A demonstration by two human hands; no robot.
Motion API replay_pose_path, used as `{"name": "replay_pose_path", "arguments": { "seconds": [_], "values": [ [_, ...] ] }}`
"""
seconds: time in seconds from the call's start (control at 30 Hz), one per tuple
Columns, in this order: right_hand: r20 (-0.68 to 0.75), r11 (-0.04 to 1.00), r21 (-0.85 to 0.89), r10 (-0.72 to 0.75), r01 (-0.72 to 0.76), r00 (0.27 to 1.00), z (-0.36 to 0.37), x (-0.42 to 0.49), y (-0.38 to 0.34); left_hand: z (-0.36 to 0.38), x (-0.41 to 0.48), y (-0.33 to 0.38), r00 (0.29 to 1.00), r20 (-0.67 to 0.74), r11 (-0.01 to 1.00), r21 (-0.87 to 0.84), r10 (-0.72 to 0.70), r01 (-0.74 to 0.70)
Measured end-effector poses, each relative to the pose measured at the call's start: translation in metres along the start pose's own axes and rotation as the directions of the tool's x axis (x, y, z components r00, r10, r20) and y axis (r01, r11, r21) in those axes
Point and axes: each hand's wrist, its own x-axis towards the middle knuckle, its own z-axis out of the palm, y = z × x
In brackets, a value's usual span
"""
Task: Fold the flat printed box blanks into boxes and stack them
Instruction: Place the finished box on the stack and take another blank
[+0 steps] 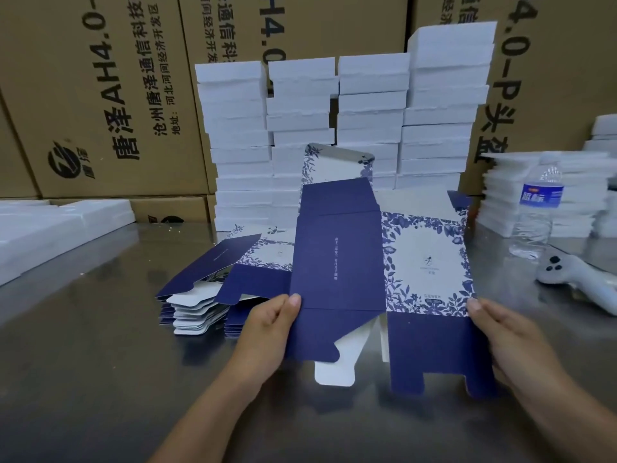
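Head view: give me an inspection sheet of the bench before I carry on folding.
Surface: metal table, reflective.
Job's things: box blank, partly opened, held in both hands; pile of flat blanks left of it.
Clutter: water bottle upright at right; white handheld device lying near it.
Grippers: left hand pinches the blank's left edge; right hand grips its right edge.
Cables: nothing seen.
Surroundings: white stacks behind; white trays at left; cardboard cartons along the back.

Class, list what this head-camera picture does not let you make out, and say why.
Head view: white print on the box blank, too small to read.
Head view: bottoms of the middle white stacks, hidden behind that blank.
Head view: white controller, cut off by the right edge.
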Motion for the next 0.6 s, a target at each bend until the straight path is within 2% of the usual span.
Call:
{"name": "replay_pose_path", "arguments": {
  "seconds": [0.2, 0.3, 0.4, 0.53, 0.6],
  "values": [
    [-0.088, 0.998, -0.061, -0.037, 0.032, 0.995, 0.003, -0.001, 0.0, 0.001, 0.0, -0.004, 0.998, 0.055, 1.0, -0.015, 0.0, 0.001],
    [-0.091, 0.996, -0.085, -0.033, 0.025, 0.995, -0.001, 0.0, 0.001, 0.004, 0.003, -0.006, 0.997, 0.064, 0.992, -0.111, -0.046, 0.053],
    [-0.06, 0.997, -0.07, -0.032, 0.028, 0.998, 0.001, 0.001, 0.003, 0.005, 0.003, -0.004, 0.997, -0.021, 0.985, -0.157, -0.074, 0.07],
    [-0.018, 0.999, -0.02, -0.027, 0.027, 0.999, 0.008, -0.002, 0.001, 0.002, 0.004, -0.004, 0.989, -0.149, 0.999, -0.031, 0.017, -0.021],
    [-0.03, 1.0, -0.024, -0.006, 0.005, 1.0, 0.01, -0.003, -0.001, 0.0, 0.005, -0.005, 0.987, -0.158, 0.999, -0.002, 0.04, -0.041]
  ]
}}
